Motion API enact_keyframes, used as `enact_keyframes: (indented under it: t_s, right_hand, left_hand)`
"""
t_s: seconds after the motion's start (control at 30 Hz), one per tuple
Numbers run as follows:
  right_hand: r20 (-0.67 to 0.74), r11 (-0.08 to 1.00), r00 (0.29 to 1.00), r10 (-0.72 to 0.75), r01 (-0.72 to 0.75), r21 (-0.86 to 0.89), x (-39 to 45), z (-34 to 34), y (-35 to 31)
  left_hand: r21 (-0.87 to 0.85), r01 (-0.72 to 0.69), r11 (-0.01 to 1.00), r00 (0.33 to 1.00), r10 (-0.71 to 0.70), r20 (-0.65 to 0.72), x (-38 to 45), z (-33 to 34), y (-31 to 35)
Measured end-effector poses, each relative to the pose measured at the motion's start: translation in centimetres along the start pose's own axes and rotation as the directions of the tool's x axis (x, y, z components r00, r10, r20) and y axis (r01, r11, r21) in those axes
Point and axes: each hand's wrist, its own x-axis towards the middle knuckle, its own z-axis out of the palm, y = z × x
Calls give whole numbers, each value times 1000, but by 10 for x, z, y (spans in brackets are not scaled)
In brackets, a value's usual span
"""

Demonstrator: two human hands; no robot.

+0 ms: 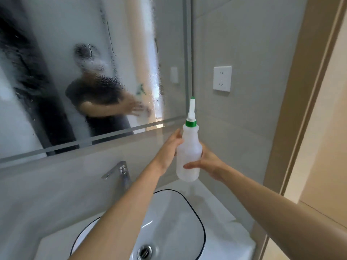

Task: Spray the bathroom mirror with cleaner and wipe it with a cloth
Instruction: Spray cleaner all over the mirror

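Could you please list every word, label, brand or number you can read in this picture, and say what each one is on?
There is no readable text in this picture.
The spray bottle, held by the left hand and right hand, is plain white with a green collar and bears no label.
The wall socket shows only its slots.
The mirror carries only droplets.

No words, brands or numbers can be read anywhere here. The white spray bottle (188,152) carries no label on the side that shows (only a green collar under its nozzle). The wall socket (222,78) shows slot openings but no markings that can be made out. The wet mirror (56,53) reflects no lettering.
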Motion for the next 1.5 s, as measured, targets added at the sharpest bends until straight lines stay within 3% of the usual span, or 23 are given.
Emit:
enact_keyframes:
  t_s: [0.07, 0.17, 0.3, 0.47, 0.63, 0.87, 1.0, 1.13, 1.23, 1.5]
  right_hand:
    - [-48, 999, 998, 47, -46, 17, -16, -10, 22]
    - [-103, 994, 989, 106, -107, -2, -42, -22, 59]
    - [-203, 975, 961, 189, -208, -81, -80, -28, 102]
    - [-286, 916, 907, 310, -366, -166, -111, -26, 147]
    - [-298, 846, 854, 428, -494, -199, -117, -31, 185]
    - [-239, 809, 794, 560, -586, -53, -111, -44, 219]
    - [-227, 800, 767, 600, -572, 182, -106, -49, 239]
    - [-190, 782, 769, 610, -546, 302, -101, -55, 248]
    - [-183, 774, 772, 609, -527, 352, -99, -56, 244]
    - [-164, 692, 695, 700, -603, 398, -102, -58, 238]
  left_hand:
    - [-55, 174, 983, 983, -177, -51, -4, 14, -24]
    - [-147, 349, 925, 936, -351, 10, -13, 33, -59]
    - [-230, 477, 848, 879, -458, 133, -28, 63, -95]
    - [-333, 606, 722, 794, -578, 191, -44, 100, -134]
    - [-431, 666, 610, 726, -663, 184, -48, 125, -163]
    - [-412, 720, 559, 662, -732, 164, -38, 149, -191]
    - [-421, 737, 529, 636, -754, 167, -27, 149, -207]
    - [-421, 758, 498, 609, -772, 181, -19, 149, -218]
    - [-412, 768, 490, 596, -783, 179, -17, 151, -223]
    - [-369, 802, 469, 558, -810, 183, -17, 152, -236]
